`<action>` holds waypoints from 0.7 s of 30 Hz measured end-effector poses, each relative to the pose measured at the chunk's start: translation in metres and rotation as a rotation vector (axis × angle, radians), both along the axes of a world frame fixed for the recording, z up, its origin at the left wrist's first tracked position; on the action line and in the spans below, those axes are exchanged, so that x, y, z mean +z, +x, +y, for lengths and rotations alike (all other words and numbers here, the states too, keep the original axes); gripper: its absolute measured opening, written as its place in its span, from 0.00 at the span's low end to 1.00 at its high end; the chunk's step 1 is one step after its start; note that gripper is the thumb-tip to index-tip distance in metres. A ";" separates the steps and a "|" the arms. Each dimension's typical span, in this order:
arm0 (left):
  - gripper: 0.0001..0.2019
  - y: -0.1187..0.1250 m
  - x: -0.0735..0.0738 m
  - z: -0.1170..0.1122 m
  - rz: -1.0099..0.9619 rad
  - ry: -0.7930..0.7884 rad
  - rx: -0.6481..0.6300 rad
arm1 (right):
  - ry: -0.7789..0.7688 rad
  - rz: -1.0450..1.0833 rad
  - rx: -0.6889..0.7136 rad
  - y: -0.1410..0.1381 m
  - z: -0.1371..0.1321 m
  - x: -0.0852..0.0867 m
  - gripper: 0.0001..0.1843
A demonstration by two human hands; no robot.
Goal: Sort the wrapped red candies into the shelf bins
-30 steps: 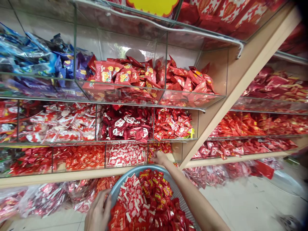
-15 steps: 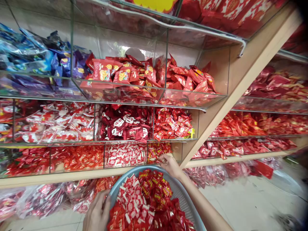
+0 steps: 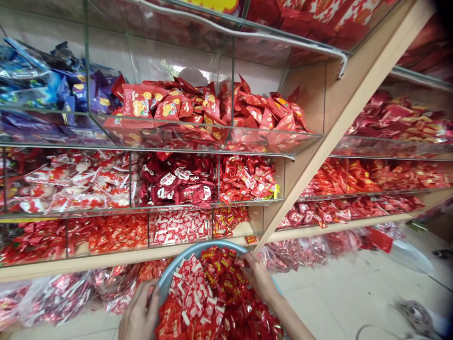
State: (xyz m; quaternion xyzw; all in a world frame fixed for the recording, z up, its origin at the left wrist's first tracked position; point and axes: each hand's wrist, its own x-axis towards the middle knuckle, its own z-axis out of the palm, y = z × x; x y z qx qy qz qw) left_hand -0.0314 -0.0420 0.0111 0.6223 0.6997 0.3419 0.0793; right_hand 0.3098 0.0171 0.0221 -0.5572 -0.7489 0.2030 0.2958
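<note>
A round blue-grey basin (image 3: 169, 274) heaped with small red and red-white wrapped candies (image 3: 212, 297) sits low in the middle of the head view. My left hand (image 3: 138, 314) grips the basin's left rim with curled fingers. My right hand (image 3: 257, 276) rests on the candy heap at its right side, fingers bent down into the red wrappers; whether they hold any is hidden. Just beyond the basin, the lowest glass bin (image 3: 230, 219) holds matching red candies with yellow print.
Glass-fronted shelves (image 3: 184, 146) full of red, white and blue snack packets fill the wall ahead. A slanted wooden upright (image 3: 318, 156) divides them from more shelves on the right. Bagged candies (image 3: 63, 297) lie under the bottom shelf. Tiled floor (image 3: 354, 302) lies to the right.
My right hand drew back from the lowest glass bin and came down onto the candy heap in the basin. The view shifted slightly right. My left hand stayed on the rim.
</note>
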 end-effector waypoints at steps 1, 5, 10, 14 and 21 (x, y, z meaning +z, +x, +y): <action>0.13 0.000 0.000 0.000 -0.002 0.004 -0.001 | 0.000 -0.001 -0.004 0.000 -0.001 -0.001 0.10; 0.13 -0.001 -0.002 -0.001 -0.013 -0.008 -0.013 | 0.010 -0.004 -0.004 -0.004 -0.001 -0.005 0.10; 0.13 -0.002 -0.004 0.000 -0.014 -0.016 -0.009 | 0.060 -0.032 -0.010 -0.014 0.003 -0.015 0.09; 0.13 -0.001 -0.002 0.000 -0.006 -0.049 -0.005 | 0.079 -0.048 -0.025 -0.019 0.004 -0.019 0.09; 0.13 0.000 0.000 -0.001 0.034 -0.028 0.011 | 0.030 -0.022 -0.023 -0.014 0.008 -0.001 0.03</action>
